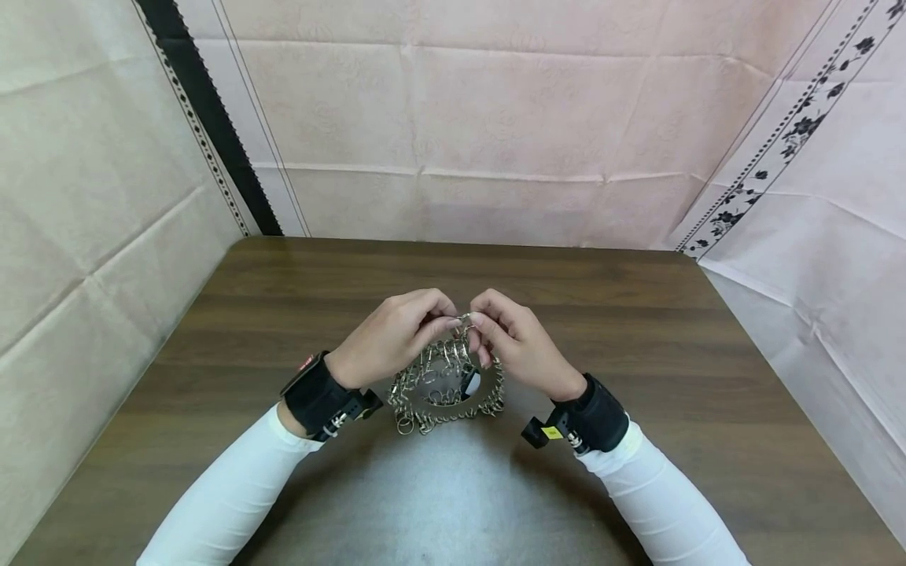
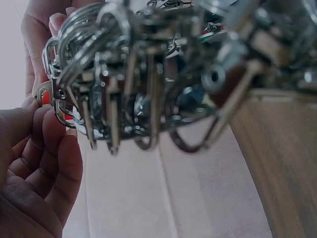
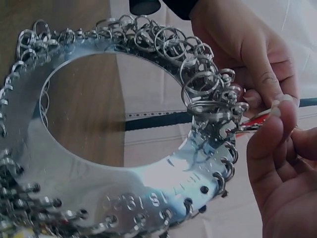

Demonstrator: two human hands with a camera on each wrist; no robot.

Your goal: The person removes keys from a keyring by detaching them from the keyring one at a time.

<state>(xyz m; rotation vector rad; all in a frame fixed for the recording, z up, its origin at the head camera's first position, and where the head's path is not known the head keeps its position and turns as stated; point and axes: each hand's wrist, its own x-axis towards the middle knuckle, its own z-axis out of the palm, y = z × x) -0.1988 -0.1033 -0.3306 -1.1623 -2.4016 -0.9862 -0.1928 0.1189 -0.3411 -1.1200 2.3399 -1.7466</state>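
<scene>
Backdrop cloth (image 1: 495, 118): hanging pale and creased beyond the far edge, running into dark patterned borders near both far corners.
Surface (image 1: 672, 377): spreading in brown, streaked wood grain, rounding off at the far corners, shining softly toward the near side.
Left grip (image 1: 399, 330): pinching the small metal piece narrowly between thumb and fingers, on the side nearer the left edge.
Right grip (image 1: 520, 338): pinching narrowly at the same piece, on the side nearer the right edge.
Ring plate (image 3: 138, 183): sitting between the left and right edges, short of the far edge; gleaming as flat, polished metal around a wide round opening; not showing clearly whether touching the surface.
Metal rings (image 3: 213, 116): looping through most visible holes of the rim, bunching thickly near the hands, glinting as smooth rounded wire; suggesting work well along at the rim.
Small metal piece (image 2: 43, 85): lying between both sets of fingertips at the rim, showing red beside it; apparently remaining unfinished, without revealing whether being attached or taken off.
Numerals (image 3: 158, 201): standing stamped into the band, reading partly as 18, 19, 20.
Bare hole (image 3: 204, 190): showing dark and round, carrying no visible ring; possibly remaining to be filled.
</scene>
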